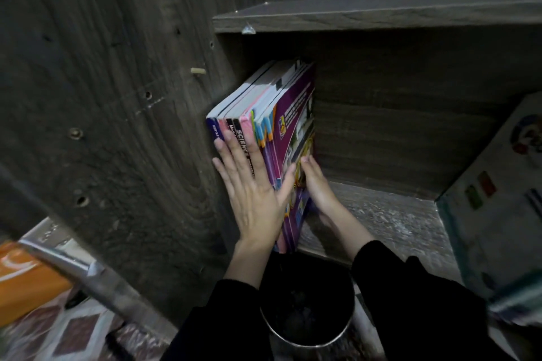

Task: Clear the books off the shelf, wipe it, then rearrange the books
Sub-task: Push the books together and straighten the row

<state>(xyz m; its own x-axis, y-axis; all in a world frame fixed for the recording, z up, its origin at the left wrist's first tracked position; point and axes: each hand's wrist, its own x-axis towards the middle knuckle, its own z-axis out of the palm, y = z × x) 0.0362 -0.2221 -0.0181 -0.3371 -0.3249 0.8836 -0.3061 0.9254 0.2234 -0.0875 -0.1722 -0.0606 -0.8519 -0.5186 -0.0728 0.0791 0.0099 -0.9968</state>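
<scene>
Left hand [252, 187] flat on spines, right hand [318, 184] flat on the cover: slick, floppy paperbacks [278, 91], probably best clamped from both sides.

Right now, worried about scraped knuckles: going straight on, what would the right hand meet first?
Probably the back panel: the right hand lies along the purple book, fingers pointing inward; depth unclear.

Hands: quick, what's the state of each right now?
Left hand: open, fingers straight, pressing on the book spines.
Right hand: open, laid flat against the purple book's cover.
</scene>
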